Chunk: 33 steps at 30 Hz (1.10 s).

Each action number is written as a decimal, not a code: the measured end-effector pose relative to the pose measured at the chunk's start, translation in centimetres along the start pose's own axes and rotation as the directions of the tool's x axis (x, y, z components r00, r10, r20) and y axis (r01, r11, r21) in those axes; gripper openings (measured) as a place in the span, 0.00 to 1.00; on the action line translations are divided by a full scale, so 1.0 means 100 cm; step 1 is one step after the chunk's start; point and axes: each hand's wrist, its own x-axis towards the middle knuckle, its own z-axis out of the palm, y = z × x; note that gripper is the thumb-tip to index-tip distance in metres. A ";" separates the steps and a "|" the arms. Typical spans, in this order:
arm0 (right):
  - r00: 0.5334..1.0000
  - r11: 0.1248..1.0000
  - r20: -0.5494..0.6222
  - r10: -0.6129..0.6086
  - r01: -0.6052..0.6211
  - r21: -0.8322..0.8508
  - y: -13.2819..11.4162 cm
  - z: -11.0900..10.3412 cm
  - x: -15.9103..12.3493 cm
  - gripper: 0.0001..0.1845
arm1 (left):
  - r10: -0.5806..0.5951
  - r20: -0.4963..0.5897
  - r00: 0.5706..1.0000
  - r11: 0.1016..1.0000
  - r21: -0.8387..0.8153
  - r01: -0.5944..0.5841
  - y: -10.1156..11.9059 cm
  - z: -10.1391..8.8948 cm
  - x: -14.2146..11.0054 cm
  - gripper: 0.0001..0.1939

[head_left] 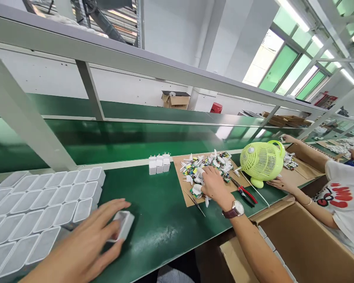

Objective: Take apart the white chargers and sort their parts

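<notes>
My left hand (97, 236) is closed around a white plastic charger case (125, 224), its open hollow facing up, just over the green bench. Left of it stand rows of similar white cases (47, 196). My right hand (214, 184), with a watch on the wrist, reaches into a heap of small circuit boards with white plug parts (224, 161). Its fingertips are bent together beside a white plug piece on a green board (197, 190); what they pinch is partly hidden. Three white chargers with pins up (159, 164) stand behind, between my hands.
Tweezers (196, 203) and red-handled pliers (244, 192) lie near the heap's cardboard sheet (188, 199). A lime-green fan (262, 160) stands to the right. A co-worker (339, 200) sits beyond it. An open carton (309, 239) is below the bench edge at right.
</notes>
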 end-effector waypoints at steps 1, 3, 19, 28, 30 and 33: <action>1.000 1.000 0.001 0.008 -0.008 0.004 -0.003 0.003 0.003 0.13 | 0.014 0.063 0.998 1.000 -0.006 -0.014 0.005 0.008 0.009 0.08; 1.000 0.999 -0.008 0.022 -0.022 0.032 -0.006 0.006 0.007 0.13 | 0.020 0.158 0.987 1.000 -0.027 -0.016 0.006 0.025 0.023 0.08; 0.989 0.628 -0.097 0.113 0.005 0.778 -0.072 0.026 0.006 0.19 | -0.202 0.041 0.979 0.932 -0.298 0.205 -0.020 0.083 0.011 0.17; 0.946 0.791 0.211 -0.247 0.071 0.608 -0.084 0.029 -0.057 0.36 | -0.217 0.174 0.960 0.891 -0.366 0.268 -0.020 0.082 0.007 0.28; 0.948 0.832 0.212 -0.236 0.084 0.549 -0.081 0.032 -0.060 0.38 | -0.247 0.230 0.941 0.868 -0.380 0.320 -0.019 0.081 0.008 0.30; 0.966 0.850 0.152 -0.209 0.103 0.517 -0.084 0.047 -0.061 0.35 | -0.269 0.280 0.922 0.829 -0.420 0.369 -0.018 0.079 0.008 0.36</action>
